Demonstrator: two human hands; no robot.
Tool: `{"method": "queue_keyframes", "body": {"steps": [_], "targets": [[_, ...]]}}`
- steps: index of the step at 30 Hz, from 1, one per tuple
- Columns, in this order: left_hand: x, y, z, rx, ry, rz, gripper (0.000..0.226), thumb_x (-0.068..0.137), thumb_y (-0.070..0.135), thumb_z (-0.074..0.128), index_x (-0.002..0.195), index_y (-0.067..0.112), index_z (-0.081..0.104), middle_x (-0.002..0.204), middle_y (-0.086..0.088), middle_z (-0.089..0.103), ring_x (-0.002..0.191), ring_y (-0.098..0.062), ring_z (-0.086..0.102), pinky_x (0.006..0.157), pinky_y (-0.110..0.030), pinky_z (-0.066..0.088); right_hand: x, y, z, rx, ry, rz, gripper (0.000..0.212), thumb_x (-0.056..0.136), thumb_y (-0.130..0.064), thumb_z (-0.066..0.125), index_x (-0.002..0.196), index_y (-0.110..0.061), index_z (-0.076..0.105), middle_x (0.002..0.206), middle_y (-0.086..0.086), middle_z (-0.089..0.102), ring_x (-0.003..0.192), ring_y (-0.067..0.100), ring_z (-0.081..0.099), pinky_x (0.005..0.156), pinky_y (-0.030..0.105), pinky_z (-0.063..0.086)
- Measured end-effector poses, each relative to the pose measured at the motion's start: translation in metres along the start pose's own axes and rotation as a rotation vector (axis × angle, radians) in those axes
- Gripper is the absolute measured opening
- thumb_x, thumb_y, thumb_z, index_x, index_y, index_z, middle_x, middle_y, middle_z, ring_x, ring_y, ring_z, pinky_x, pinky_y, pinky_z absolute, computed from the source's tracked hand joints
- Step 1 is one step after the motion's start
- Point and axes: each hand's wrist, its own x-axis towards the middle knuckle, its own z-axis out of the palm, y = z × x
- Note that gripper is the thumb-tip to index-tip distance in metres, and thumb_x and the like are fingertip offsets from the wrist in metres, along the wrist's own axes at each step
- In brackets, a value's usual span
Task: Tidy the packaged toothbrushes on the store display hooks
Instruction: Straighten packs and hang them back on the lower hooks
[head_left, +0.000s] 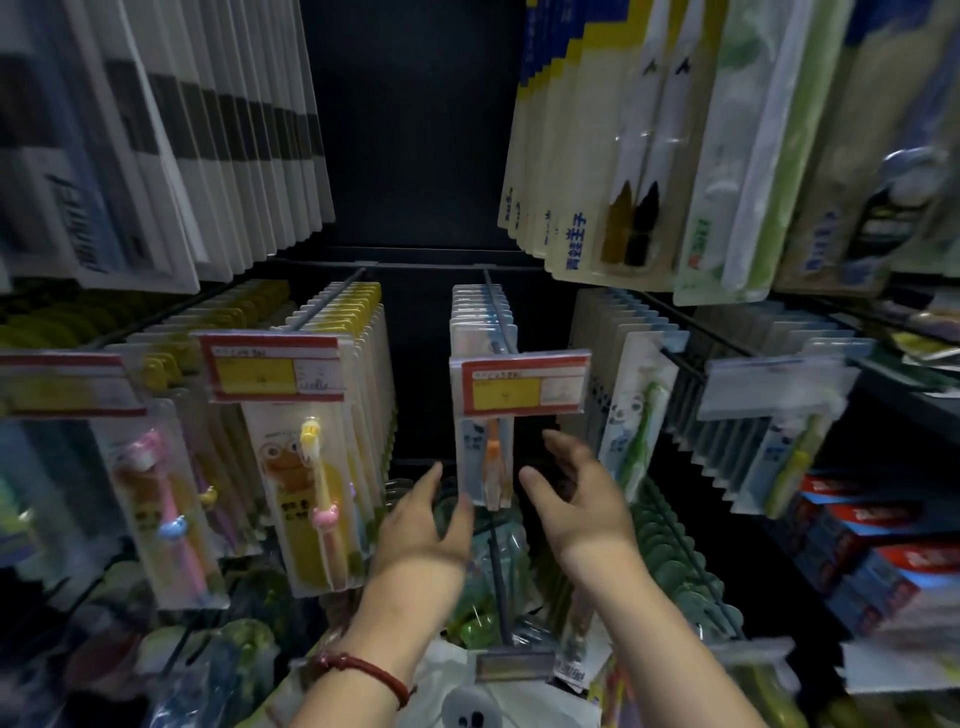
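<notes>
A row of clear packs with an orange toothbrush (488, 462) hangs from the middle display hook (496, 312), behind a red and yellow price tag (522, 387). My left hand (423, 525) is just left of the front pack's lower end, fingers spread, holding nothing. On the other side of that pack my right hand (576, 499) is raised, fingers apart and empty. To the left hangs a row of yellow frog toothbrush packs (317, 499), and further left a pink toothbrush pack (161, 504). Right of the middle hook hang green toothbrush packs (636, 431).
Tall white packs (171, 135) and adult toothbrush packs (644, 145) hang on the upper hooks, close above. Lower hooks hold green packs (675, 551), and one price holder (514, 665) juts out below my wrists. Red and blue boxes (872, 545) sit on a shelf at right.
</notes>
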Motion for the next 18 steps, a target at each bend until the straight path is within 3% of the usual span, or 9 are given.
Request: {"method": "queue_keyframes", "body": {"steps": [3, 8, 12, 14, 16, 18], "targets": [[-0.018, -0.004, 0.0, 0.157, 0.018, 0.089, 0.051, 0.101, 0.037, 0.056, 0.151, 0.03, 0.046, 0.152, 0.006, 0.051, 0.139, -0.017, 0.048, 0.12, -0.037, 0.038, -0.012, 0.005, -0.023, -0.023, -0.002, -0.02, 0.048, 0.093, -0.033, 0.071, 0.138, -0.032, 0.055, 0.138, -0.01, 0.059, 0.127, 0.012, 0.055, 0.109, 0.035, 0.045], [-0.038, 0.013, 0.019, 0.243, -0.001, 0.213, 0.033, 0.1, 0.038, 0.056, 0.131, 0.028, 0.061, 0.131, 0.004, 0.064, 0.116, -0.016, 0.061, 0.097, -0.025, 0.05, -0.027, 0.018, -0.059, 0.018, 0.053, -0.011, 0.035, 0.094, -0.026, 0.071, 0.128, -0.026, 0.062, 0.122, -0.009, 0.066, 0.11, 0.011, 0.063, 0.094, 0.029, 0.051], [-0.036, 0.033, 0.047, 0.093, -0.051, 0.269, 0.034, 0.1, 0.041, 0.058, 0.132, 0.029, 0.061, 0.131, 0.006, 0.065, 0.124, -0.013, 0.061, 0.104, -0.03, 0.05, -0.021, 0.026, -0.085, 0.17, 0.237, 0.037, 0.016, 0.095, -0.018, 0.069, 0.111, -0.023, 0.067, 0.097, -0.011, 0.07, 0.094, 0.007, 0.067, 0.077, 0.021, 0.052], [-0.033, 0.039, 0.054, 0.005, -0.056, 0.291, 0.031, 0.101, 0.039, 0.058, 0.132, 0.034, 0.059, 0.134, 0.01, 0.063, 0.128, -0.011, 0.058, 0.109, -0.033, 0.048, -0.012, 0.022, -0.09, 0.262, 0.283, 0.065, 0.011, 0.097, -0.017, 0.066, 0.107, -0.021, 0.067, 0.096, -0.01, 0.069, 0.09, 0.004, 0.064, 0.07, 0.016, 0.048], [-0.029, 0.047, 0.065, -0.045, -0.042, 0.339, 0.029, 0.102, 0.037, 0.059, 0.13, 0.04, 0.057, 0.135, 0.015, 0.06, 0.129, -0.006, 0.054, 0.112, -0.033, 0.046, 0.003, 0.018, -0.094, 0.298, 0.305, 0.084, 0.009, 0.098, -0.018, 0.064, 0.107, -0.02, 0.065, 0.095, -0.011, 0.066, 0.086, 0.004, 0.062, 0.07, 0.022, 0.046], [-0.022, 0.056, 0.077, -0.14, 0.014, 0.343, 0.026, 0.102, 0.035, 0.059, 0.127, 0.042, 0.057, 0.133, 0.016, 0.061, 0.127, -0.006, 0.055, 0.11, -0.032, 0.046, 0.02, 0.015, -0.097, 0.326, 0.345, 0.088, 0.008, 0.098, -0.021, 0.063, 0.106, -0.02, 0.064, 0.092, -0.013, 0.063, 0.09, 0.013, 0.063, 0.08, 0.026, 0.044]]}}
